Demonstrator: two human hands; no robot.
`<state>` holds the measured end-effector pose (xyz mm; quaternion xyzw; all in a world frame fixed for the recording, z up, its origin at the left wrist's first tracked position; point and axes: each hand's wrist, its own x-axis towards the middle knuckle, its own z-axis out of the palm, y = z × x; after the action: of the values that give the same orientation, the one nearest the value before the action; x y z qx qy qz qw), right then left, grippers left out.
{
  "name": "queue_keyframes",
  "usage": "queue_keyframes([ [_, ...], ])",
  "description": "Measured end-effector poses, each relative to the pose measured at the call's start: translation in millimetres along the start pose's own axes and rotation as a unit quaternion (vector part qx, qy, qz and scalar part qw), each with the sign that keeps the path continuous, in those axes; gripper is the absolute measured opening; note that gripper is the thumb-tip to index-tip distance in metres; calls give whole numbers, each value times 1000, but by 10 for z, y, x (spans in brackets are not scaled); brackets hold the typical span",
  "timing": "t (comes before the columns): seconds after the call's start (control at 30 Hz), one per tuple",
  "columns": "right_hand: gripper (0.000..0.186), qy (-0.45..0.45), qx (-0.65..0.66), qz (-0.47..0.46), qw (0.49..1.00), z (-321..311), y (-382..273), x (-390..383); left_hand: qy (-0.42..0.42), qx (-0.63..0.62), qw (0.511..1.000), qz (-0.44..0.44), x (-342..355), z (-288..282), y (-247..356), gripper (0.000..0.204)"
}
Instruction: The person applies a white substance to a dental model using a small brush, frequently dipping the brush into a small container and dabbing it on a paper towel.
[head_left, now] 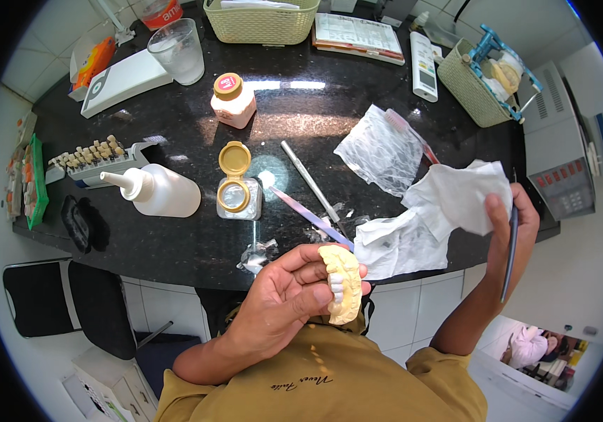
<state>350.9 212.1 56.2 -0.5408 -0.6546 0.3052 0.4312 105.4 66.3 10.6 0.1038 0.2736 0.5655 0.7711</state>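
Observation:
Over the table's front edge, my left hand holds a yellow plaster dental cast with a few whitish teeth on its near side. My right hand, off to the right, pinches a crumpled white tissue between thumb and fingers. A slim dark-handled tool also sits in that hand, standing nearly upright; its working end is too small to make out. Beneath the held tissue lies another white tissue. Just beyond the cast are a purple-handled tool and a silver metal-handled one.
A small glass jar has its gold lid flipped up. Left of it stand a white squeeze bottle and a tooth shade guide. Farther back are a pink powder bottle, a plastic cup and a basket with an articulator.

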Motion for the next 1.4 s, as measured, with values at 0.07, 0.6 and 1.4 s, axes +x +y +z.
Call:
queue_keyframes([
  [0.07, 25, 9, -20, -41, 999, 76, -147, -175, -4, -5, 1000, -5, 0, 15, 3, 57],
  [0.6, 30, -246, 76, -256, 932, 656, -436, -626, -3, -27, 999, -23, -41, 8, -2, 57],
  [1.4, 45, 2, -44, -193, 980, 572, -256, -595, -2, 7, 1000, -28, -31, 0, 9, 58],
])
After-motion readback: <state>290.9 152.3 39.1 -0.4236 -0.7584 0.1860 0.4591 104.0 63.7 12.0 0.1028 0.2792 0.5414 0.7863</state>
